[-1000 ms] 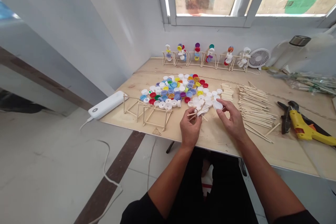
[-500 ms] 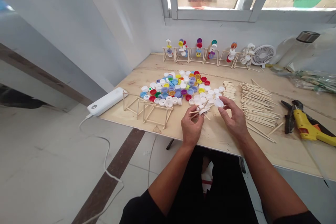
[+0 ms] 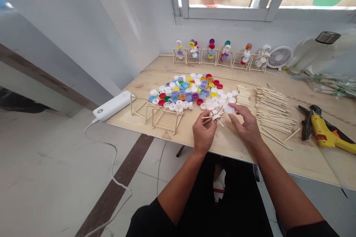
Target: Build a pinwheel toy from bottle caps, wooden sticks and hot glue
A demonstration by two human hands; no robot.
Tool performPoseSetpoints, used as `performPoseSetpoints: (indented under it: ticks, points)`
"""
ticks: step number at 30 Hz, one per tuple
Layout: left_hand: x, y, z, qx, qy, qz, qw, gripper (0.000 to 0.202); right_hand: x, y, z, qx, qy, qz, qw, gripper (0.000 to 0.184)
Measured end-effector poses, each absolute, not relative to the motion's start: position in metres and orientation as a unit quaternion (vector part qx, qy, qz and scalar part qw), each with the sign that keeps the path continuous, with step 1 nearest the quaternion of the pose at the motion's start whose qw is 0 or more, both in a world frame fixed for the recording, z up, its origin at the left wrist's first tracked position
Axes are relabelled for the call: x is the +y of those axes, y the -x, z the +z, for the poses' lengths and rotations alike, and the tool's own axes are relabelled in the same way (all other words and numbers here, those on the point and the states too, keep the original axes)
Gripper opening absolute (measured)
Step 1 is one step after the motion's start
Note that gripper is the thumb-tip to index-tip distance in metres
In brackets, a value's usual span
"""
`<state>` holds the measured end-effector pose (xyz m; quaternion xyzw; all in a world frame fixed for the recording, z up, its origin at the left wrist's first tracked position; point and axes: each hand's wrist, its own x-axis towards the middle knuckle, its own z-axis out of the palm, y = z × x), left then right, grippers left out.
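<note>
My left hand [image 3: 204, 133] is closed on a small wheel of wooden sticks [image 3: 216, 117], whose sticks spread out around a white bottle cap at the centre. Between thumb and fingertips, my right hand [image 3: 245, 121] pinches a loose white bottle cap [image 3: 229, 109], held just right of the wheel and apart from it. Behind both hands lies a heap of bottle caps [image 3: 185, 92] in white, blue, red, yellow and other colours. Two stick frames [image 3: 167, 110] stand to the left of my left hand.
Piles of cut wooden sticks [image 3: 274, 109] lie right of my right hand. Farther right is a yellow glue gun [image 3: 322, 131] beside black-handled pliers [image 3: 307, 122]. Several finished cap wheels on stick frames [image 3: 211, 55] line the back, near a white fan [image 3: 279, 57]. A white power strip [image 3: 114, 106] sits at the left edge.
My right hand has moved slightly left with the white bottle cap, closer to the stick wheel. My left hand holds the wheel almost still.
</note>
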<state>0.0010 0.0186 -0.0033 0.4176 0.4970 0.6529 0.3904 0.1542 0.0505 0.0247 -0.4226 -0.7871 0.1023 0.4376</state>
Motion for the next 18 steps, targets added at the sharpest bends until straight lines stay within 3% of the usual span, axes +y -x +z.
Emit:
performPoseSetpoints:
  ticks: [18]
  points:
    - [0.0192,0.0007,-0.0069,0.493,-0.440,0.650,0.375,0.032,0.0486,-0.1536,0.0260,-0.815,0.390,0.093,0.418,0.032]
